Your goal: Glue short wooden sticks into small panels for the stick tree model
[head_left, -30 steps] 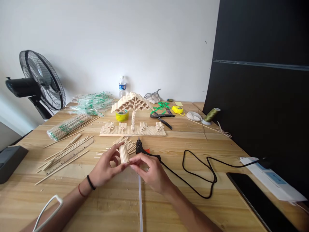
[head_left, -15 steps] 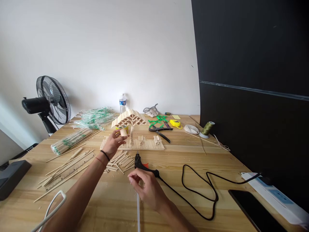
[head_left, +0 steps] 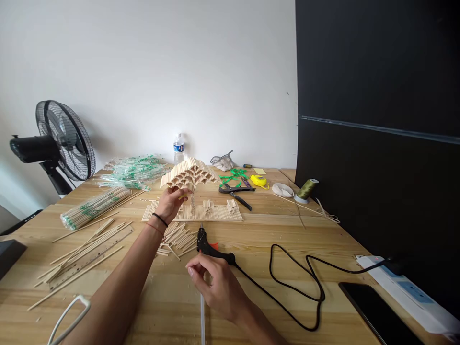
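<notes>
My left hand [head_left: 170,205] reaches under the canopy of a model tree [head_left: 192,173] built from short wooden sticks. Its fingers are bent together around a small panel of sticks, which they now mostly hide. The tree's trunk rises from a slatted stick base [head_left: 219,216] that carries small stepped stick pieces [head_left: 232,207]. My right hand [head_left: 217,285] is loosely closed, thumb against fingers, with nothing visible in it. It hovers over the rear of a black glue gun [head_left: 204,242] lying on the table. A clear glue stick [head_left: 202,318] shows below that hand.
Short cut sticks [head_left: 181,237] lie before the base; longer sticks and a ruler [head_left: 91,257] are at left. Pliers [head_left: 237,192], a yellow tape measure [head_left: 259,181] and a thread spool [head_left: 307,190] stand behind. The gun's cable [head_left: 273,297] loops toward a power strip [head_left: 406,292] beside a phone [head_left: 377,311].
My left hand has moved slightly up and left, closer beneath the canopy, and the small stick panel has become hidden. My right hand stays nearly still. The view has shifted slightly.
</notes>
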Available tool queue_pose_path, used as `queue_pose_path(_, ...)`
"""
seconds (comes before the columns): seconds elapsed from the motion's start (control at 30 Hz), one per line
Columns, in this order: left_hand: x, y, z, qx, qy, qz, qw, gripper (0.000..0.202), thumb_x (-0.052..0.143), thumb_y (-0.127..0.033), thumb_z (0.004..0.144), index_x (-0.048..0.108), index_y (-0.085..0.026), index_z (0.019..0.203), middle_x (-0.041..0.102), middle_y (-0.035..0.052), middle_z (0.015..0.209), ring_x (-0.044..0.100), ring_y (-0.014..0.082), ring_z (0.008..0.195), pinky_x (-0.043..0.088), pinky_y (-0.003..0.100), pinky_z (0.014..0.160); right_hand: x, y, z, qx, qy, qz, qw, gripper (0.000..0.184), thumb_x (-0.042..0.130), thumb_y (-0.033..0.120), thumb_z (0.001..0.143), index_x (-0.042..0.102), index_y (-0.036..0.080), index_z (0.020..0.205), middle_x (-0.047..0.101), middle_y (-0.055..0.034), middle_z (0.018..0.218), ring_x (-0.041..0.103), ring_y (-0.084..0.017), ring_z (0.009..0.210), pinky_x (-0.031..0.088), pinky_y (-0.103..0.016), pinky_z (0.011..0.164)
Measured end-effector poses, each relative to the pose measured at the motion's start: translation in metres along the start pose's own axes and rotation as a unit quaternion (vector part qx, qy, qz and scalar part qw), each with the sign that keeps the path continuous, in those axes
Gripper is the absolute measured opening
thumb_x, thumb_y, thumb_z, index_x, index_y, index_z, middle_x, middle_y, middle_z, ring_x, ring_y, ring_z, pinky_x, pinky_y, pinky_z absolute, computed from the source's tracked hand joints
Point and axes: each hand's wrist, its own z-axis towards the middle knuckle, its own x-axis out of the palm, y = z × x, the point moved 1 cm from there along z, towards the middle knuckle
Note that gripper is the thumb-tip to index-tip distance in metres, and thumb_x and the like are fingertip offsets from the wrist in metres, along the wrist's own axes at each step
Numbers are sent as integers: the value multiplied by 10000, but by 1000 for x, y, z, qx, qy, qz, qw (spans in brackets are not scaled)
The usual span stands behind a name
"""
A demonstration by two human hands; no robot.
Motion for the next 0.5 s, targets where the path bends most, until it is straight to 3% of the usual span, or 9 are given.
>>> queue_pose_path(0.13, 2, -1, 3, 12, 3, -10, 1000, 311, 711, -342, 1003, 685, -148, 1244, 720, 104, 1231, 724, 240, 1047, 631, 426, 884, 0, -2, -1, 8, 4, -4, 1000, 161, 555, 230, 988, 673, 217, 879, 691, -4, 739, 640, -153, 658, 503, -241, 633)
queue_pose_path(0.23, 4, -1, 4, 24, 0, -24, 999, 247, 899, -259, 754, 743, -125, 892, 773, 75, 913, 739, 205, 917, 534, 271, 708, 1, -5, -2, 18, 11, -9, 1000, 176, 555, 253, 998, 687, 214, 889, 694, -8, 737, 641, -155, 653, 502, -245, 625)
queue_pose_path(0.33, 6, -1, 4, 33, -6, -36, 999, 258, 908, -245, 655, 727, -141, 806, 787, 73, 879, 745, 204, 909, 464, 247, 655, 1, -7, -2, 30, 16, -6, 999, 188, 553, 270, 1009, 688, 218, 888, 686, -5, 727, 641, -156, 647, 502, -246, 621)
queue_pose_path(0.5, 8, -2, 5, 37, -15, -42, 998, 267, 900, -241, 634, 714, -146, 800, 792, 82, 892, 745, 219, 939, 442, 246, 646, -1, -5, -3, 32, 15, -12, 999, 199, 557, 273, 1014, 686, 214, 874, 669, -3, 714, 628, -153, 628, 491, -246, 610)
